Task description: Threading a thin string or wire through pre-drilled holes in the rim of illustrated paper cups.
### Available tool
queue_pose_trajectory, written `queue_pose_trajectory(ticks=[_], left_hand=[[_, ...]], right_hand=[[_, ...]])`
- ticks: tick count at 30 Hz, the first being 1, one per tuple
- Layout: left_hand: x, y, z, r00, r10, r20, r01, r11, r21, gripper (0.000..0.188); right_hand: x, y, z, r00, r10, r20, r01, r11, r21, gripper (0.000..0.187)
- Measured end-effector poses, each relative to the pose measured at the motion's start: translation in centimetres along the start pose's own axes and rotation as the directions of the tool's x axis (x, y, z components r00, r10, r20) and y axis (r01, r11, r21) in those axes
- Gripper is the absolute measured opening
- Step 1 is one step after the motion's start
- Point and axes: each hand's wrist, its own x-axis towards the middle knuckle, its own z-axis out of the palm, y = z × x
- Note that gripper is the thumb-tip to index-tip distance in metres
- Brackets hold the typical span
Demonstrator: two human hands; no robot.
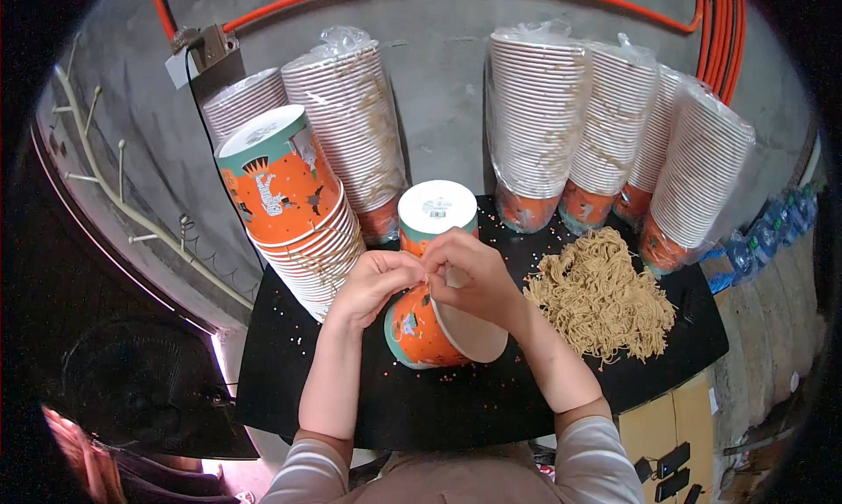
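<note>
An orange paper bucket [421, 328] with a green base band lies on its side in front of me, its mouth turned to the right. Over its upper side my left hand [384, 285] and my right hand [472, 274] meet, thumbs and fingers pinched together. Whatever sits between the fingertips is too small to make out. Just behind them an upside-down bucket [438, 207] shows its white bottom. To the right of my right hand lies a loose heap of tan cords [601, 298].
A leaning stack of nested buckets [303, 241] with tan cords stands at left. Plastic-wrapped bucket stacks [346, 118] line the grey wall, with several more wrapped stacks [537, 109] at right. Small pale bits dot the black table [491, 407]. Blue-tinted bottles [772, 232] lie beyond the right edge.
</note>
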Motion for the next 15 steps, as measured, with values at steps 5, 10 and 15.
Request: queue_pose_trajectory(ticks=[5,10,15], left_hand=[[-0.1,0.4,0.0,0.999,0.031,0.043,-0.034,0.997,0.067,0.012],[-0.4,0.7,-0.5,0.998,0.039,0.05,-0.043,0.994,0.096,0.01],[-0.7,0.9,-0.1,0.998,0.056,0.036,-0.058,0.996,0.072,0.009]], right_hand=[[-0.1,0.0,0.0,0.999,-0.034,0.027,0.036,0.998,-0.056,0.019],[0.1,0.1,-0.2,0.992,-0.106,0.062,0.111,0.991,-0.069,0.02],[-0.3,0.8,-0.3,0.991,-0.109,0.078,0.115,0.99,-0.079,0.025]])
